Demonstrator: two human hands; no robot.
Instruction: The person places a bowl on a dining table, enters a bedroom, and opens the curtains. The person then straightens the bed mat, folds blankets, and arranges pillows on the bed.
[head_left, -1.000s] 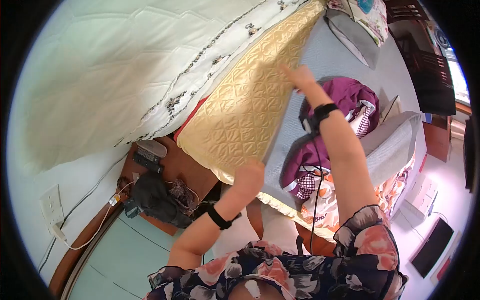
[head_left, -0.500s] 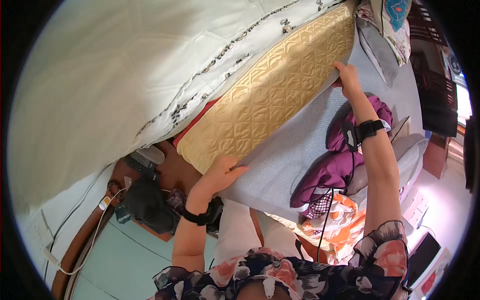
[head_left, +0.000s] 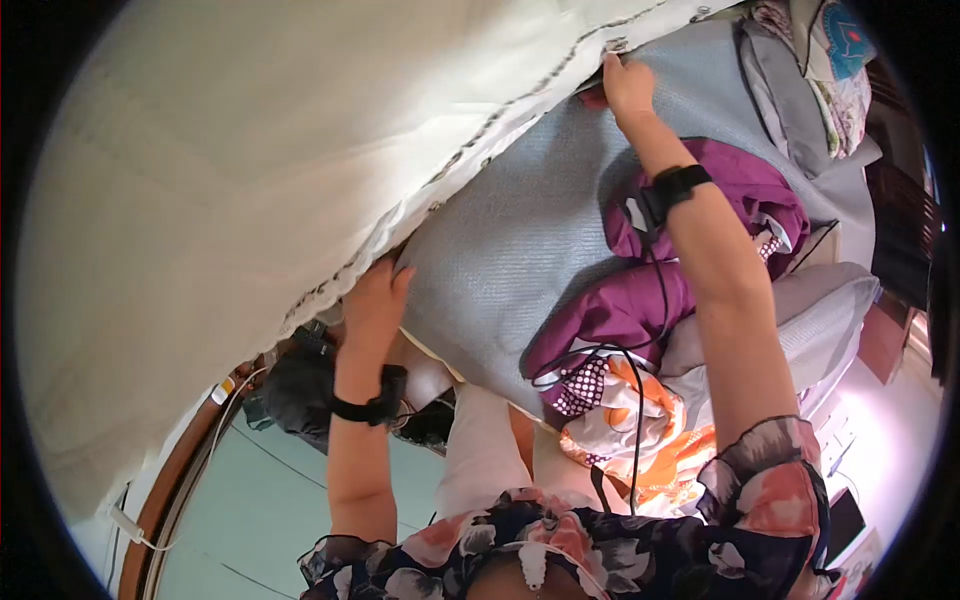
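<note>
A textured grey mat (head_left: 500,220) lies spread across the bed, with a thin yellow edge showing beneath it at the near left corner. My right hand (head_left: 630,90) is closed on the mat's far edge, right by the trimmed hem of a large white cloth (head_left: 240,150). At the mat's left corner, my left hand (head_left: 375,300) grips the same edge; its thumb shows, while its other fingers are partly hidden against the white cloth. A purple cloth (head_left: 620,320) lies bunched on the mat under my right forearm.
An orange and white patterned cloth (head_left: 660,430) lies crumpled near my body. Grey pillows (head_left: 820,310) lie at the right, and folded bedding (head_left: 840,90) sits at the far right. A black cable (head_left: 637,420) runs down from my right wrist. A dark bag-like item (head_left: 300,390) stands at left.
Both hands have moved forward and left with the mat's edge. The grey mat now covers the yellow quilted layer that was exposed, and the white cloth's hem meets the mat.
</note>
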